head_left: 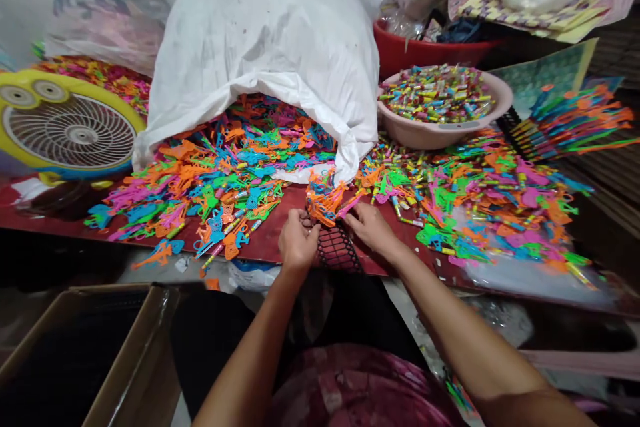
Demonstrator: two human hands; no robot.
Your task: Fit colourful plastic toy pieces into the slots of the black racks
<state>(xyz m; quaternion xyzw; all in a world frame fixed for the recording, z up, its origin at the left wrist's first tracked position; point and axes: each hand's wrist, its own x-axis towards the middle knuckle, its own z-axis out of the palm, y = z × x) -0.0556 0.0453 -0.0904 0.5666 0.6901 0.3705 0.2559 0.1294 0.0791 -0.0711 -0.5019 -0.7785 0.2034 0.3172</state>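
Note:
A black grid rack (339,248) stands at the table's front edge between my hands. Bright plastic pieces (325,199), mostly orange and pink, stick up from its far end. My left hand (299,240) is closed at the rack's left side, with thumb and fingers gripping its edge. At the right side, my right hand (373,230) pinches a pink plastic piece (351,203) over the rack; its lower end is hidden by the fingers. Just behind lies a heap of blue, green, orange and pink plastic pieces (240,173), spilling from a large white sack (270,27).
A pink basin (425,137) of small wrapped tubes stands right of the sack, a red basin (390,47) behind it. More pieces (505,193) cover the table's right side. A yellow fan (75,123) is at left; a cardboard box (145,347) sits below. A filled rack (565,123) leans far right.

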